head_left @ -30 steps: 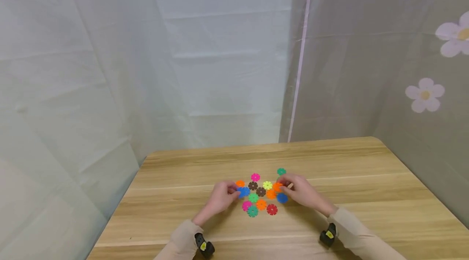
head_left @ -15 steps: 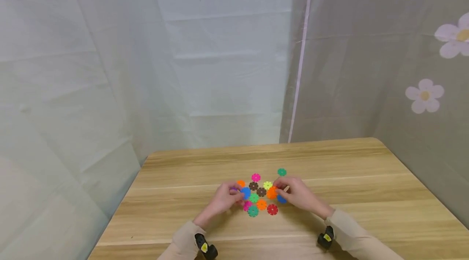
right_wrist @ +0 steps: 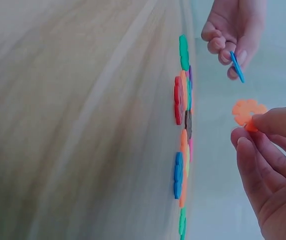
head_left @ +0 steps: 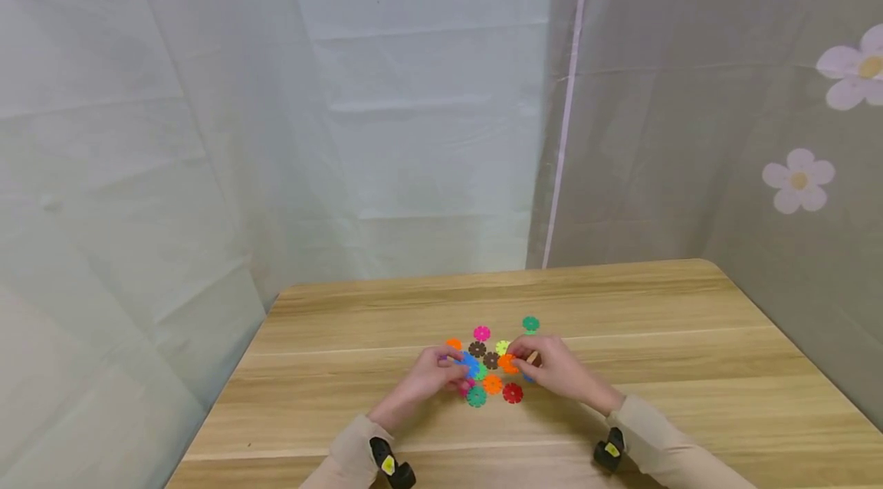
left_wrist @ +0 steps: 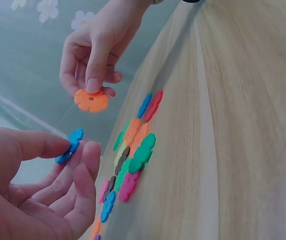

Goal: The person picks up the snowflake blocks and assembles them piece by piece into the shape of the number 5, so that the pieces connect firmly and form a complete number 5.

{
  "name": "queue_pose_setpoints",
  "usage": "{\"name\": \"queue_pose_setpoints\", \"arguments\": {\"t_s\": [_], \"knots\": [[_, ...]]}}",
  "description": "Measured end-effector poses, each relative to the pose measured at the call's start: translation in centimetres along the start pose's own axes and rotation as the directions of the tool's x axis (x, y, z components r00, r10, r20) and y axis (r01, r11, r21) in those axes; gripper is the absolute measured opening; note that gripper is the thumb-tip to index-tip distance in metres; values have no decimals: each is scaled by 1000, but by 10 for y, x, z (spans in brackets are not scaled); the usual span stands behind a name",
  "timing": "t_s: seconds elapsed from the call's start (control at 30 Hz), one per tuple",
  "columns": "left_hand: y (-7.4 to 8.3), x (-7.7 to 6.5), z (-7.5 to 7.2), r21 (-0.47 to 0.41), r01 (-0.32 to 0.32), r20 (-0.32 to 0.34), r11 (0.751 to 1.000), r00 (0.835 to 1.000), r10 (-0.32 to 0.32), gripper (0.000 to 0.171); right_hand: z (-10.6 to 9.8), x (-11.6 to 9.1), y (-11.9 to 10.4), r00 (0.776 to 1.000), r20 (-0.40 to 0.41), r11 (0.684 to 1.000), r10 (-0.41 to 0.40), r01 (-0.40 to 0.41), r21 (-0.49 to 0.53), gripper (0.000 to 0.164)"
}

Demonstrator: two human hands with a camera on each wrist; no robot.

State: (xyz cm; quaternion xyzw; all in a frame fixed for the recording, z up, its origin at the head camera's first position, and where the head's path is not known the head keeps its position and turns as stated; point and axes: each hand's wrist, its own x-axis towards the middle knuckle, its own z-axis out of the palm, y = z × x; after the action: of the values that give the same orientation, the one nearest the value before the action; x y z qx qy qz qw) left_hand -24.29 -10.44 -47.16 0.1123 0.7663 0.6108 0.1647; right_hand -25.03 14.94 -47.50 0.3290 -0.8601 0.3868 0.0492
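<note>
My left hand (head_left: pixel 429 374) pinches a blue flower-shaped interlocking disc (left_wrist: pixel 77 134) between thumb and fingers, held above the table in the left wrist view. Facing it, my right hand (head_left: pixel 560 370) pinches an orange disc (right_wrist: pixel 242 112) of the same kind by its edge. The two held discs are apart. Beneath the hands, loose discs lie flat on the wooden table: a red disc (head_left: pixel 513 393), a teal disc (head_left: pixel 476 397), an orange disc (head_left: pixel 493 385) and a brown disc (head_left: pixel 491 360) among them. My fingers partly cover some in the head view.
A pink disc (head_left: pixel 481 333) and a green disc (head_left: pixel 530 323) lie at the far side of the group. Beyond the wooden table (head_left: pixel 331 412) hangs a pale curtain (head_left: pixel 428 129), with a grey flowered one at the right.
My left hand has lifted the blue disc and moved slightly right. The right hand has carried its orange disc left, so the hands are closer together.
</note>
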Motion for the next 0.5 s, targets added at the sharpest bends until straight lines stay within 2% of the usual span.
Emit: {"name": "queue_pose_setpoints", "arguments": {"t_s": [0.2,0.5], "knots": [[0,1,5,-56,22,35,998,999,-20,28,2,1,-3,999,-9,999,-50,50,7,11],[-2,1,8,-75,60,52,995,997,-56,27,7,3,-8,996,-22,996,-91,91,0,7]]}}
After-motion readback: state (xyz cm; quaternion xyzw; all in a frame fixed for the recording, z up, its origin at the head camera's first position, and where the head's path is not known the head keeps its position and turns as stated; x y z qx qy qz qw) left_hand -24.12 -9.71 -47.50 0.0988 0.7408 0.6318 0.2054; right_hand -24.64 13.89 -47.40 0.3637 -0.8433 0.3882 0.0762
